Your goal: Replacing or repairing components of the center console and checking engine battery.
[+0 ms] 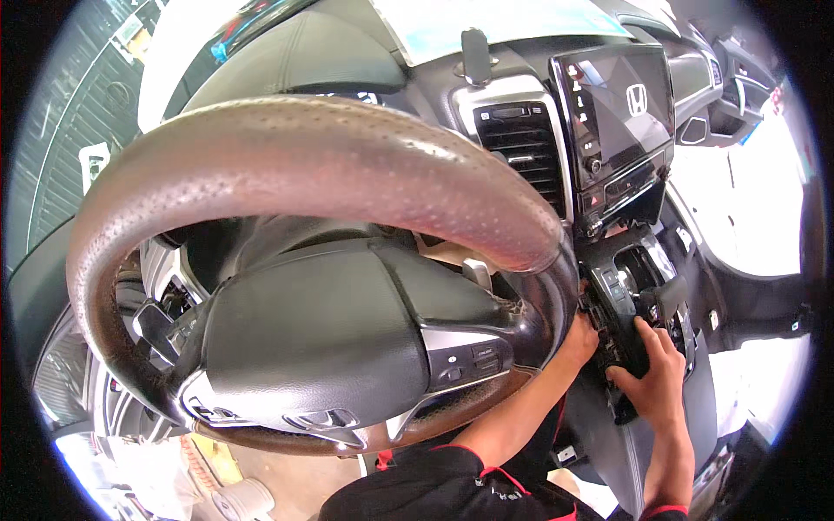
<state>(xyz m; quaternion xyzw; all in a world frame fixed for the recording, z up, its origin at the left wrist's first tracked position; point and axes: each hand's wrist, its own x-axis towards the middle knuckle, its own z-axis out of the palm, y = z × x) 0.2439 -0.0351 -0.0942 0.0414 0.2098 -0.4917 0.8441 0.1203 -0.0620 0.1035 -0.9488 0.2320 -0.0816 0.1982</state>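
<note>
car cabin [365, 61]: hands grip console panel [621, 326]

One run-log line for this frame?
left hand: behind steering wheel, on black console trim panel | right hand: gripping same panel | touchscreen: above

Both hands on centre console trim [618, 321], left hand [580, 337], right hand [653, 375], steering wheel [304, 260] nr.
</note>
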